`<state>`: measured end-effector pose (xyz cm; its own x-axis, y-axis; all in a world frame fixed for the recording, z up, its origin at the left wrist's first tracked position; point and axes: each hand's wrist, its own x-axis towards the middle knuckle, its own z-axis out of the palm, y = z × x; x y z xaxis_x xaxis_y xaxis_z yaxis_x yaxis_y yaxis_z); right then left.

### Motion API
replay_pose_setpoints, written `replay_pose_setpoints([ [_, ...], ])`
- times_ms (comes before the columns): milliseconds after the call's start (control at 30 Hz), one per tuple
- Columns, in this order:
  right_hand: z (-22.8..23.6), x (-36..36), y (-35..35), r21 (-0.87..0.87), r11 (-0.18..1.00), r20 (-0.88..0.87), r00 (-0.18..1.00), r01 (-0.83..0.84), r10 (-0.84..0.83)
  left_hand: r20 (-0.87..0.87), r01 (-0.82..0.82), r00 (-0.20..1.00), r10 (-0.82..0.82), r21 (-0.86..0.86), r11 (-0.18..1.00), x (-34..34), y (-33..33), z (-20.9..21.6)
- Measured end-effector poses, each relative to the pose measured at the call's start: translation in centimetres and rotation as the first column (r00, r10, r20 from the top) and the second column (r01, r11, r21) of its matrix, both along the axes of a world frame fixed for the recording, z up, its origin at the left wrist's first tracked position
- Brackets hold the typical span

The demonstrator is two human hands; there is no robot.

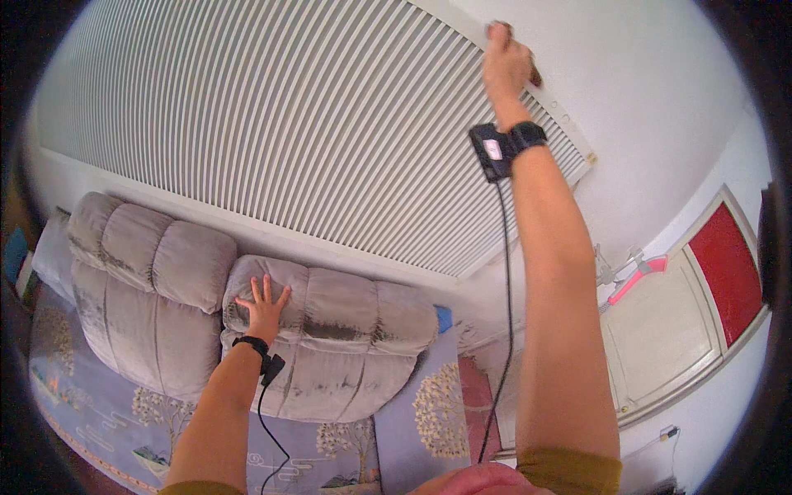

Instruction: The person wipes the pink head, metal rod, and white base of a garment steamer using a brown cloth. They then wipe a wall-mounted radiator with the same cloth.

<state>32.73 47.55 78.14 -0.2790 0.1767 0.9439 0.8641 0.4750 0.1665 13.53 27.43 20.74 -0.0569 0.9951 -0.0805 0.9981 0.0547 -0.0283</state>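
My left hand (262,310) lies with its fingers spread on the top of a grey cushioned backrest (338,309), whose cover is worn dark in patches. Higher up, my right hand (506,64) reaches to the upper edge of a large white slatted panel (289,107). Its fingers are closed round a dark brown thing (535,77), of which only the ends show; I cannot make out its kind. That hand is at the panel's frame, slightly blurred. Both wrists wear black straps with small black boxes and cables.
A second grey backrest (148,289) stands to the left. Below lies a blue-grey cover (107,412) with tree patterns. At the right are a pale door (664,330) with a red pane (726,272) and a pink hanger (635,280). A black cable (505,313) hangs from my right wrist.
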Motion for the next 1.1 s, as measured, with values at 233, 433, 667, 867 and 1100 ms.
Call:
replay_pose_setpoints([
  [233,-0.1,-11.9,-0.3,-0.076,0.964,0.012,0.966,-0.256,0.257,-0.083,0.007,0.996,-0.01,-0.033,0.999,-0.1,0.5,-0.6],
  [433,1.4,-15.7,-2.3,-0.233,0.894,0.112,0.903,-0.382,0.415,-0.088,-0.011,0.996,0.005,-0.061,0.998,0.0,0.5,-0.4],
  [667,1.8,-12.2,-1.5,-0.102,0.942,0.155,0.93,-0.32,0.333,-0.022,-0.008,1.0,0.008,-0.033,0.999,-0.2,0.4,0.5],
  [867,1.7,3.0,0.8,-0.057,0.97,0.128,0.961,-0.238,0.243,-0.061,0.0,0.998,-0.004,-0.073,0.997,0.1,0.1,1.4],
  [1100,0.9,28.9,3.3,-0.147,0.967,-0.081,0.972,0.208,-0.222,-0.112,-0.008,0.994,0.002,-0.056,0.998,0.1,0.6,0.7],
])
